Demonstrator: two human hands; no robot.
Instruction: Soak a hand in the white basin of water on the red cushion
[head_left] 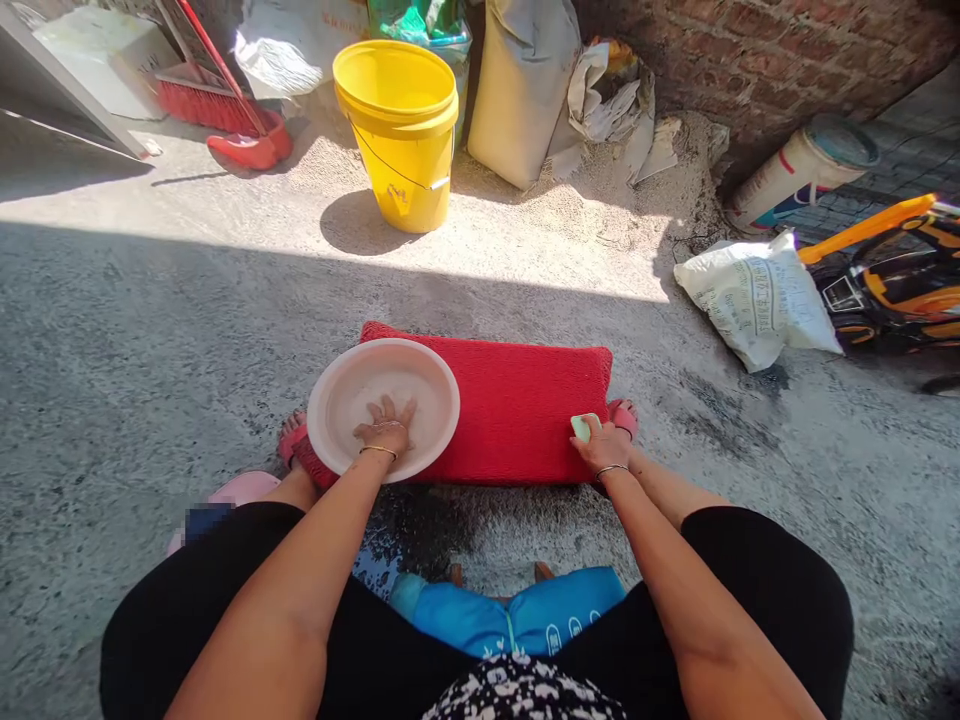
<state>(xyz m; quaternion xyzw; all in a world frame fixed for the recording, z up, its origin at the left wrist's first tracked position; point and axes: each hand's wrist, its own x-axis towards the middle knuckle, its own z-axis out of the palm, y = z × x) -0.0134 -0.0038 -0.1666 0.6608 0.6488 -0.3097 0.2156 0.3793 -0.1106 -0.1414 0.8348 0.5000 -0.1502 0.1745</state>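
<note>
Mat, red, is lying flat on the concrete floor in front of the seated person, between the feet. Head view only. Basin, pale and round, is sitting on the mat's left end, overhanging its near edge. Left hand is dipping into the basin, fingers spread, palm down, holding nothing; whether there is water inside cannot be told for sure. Right hand is pressing on the mat's right near corner, fingers closed around a small green soap. A dark wet patch is showing on the floor just below the mat. Yellow bucket is standing well apart, in sunlight, with a red broom and sacks near it.

Step judged: wetting and soaping the mat, early on. Next move probably calls for scooping from the basin onto the mat and rubbing the soap across it while keeping the basin from tipping.
</note>
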